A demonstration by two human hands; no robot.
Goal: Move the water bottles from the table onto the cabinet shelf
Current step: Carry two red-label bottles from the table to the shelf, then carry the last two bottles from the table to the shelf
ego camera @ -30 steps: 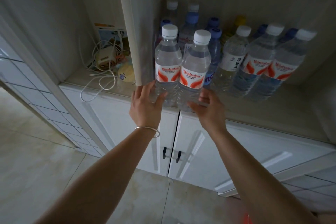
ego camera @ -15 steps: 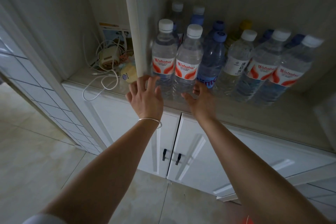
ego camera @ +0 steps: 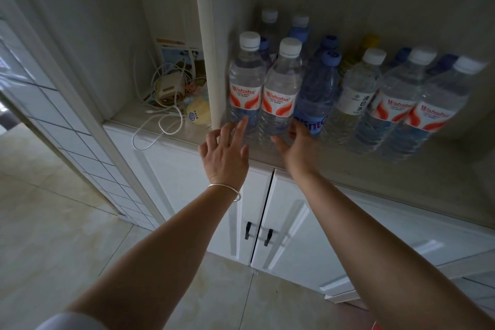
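two hands reaching in here. left hand (ego camera: 225,150) is spreading its fingers loose, one fingertip touching the left bottle (ego camera: 245,83). right hand (ego camera: 293,142) is lying relaxed against the second bottle (ego camera: 280,88), gripping nothing. both clear plastic, white caps, standing on the cabinet shelf (ego camera: 348,166) with about a dozen more. cables (ego camera: 160,120) are sitting in the left nook.

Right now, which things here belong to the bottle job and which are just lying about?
Job: two front Wahaha bottles, other shelved bottles, cabinet shelf, left hand, right hand.
Lying about: white cables, charger, yellow round object, leaflet.
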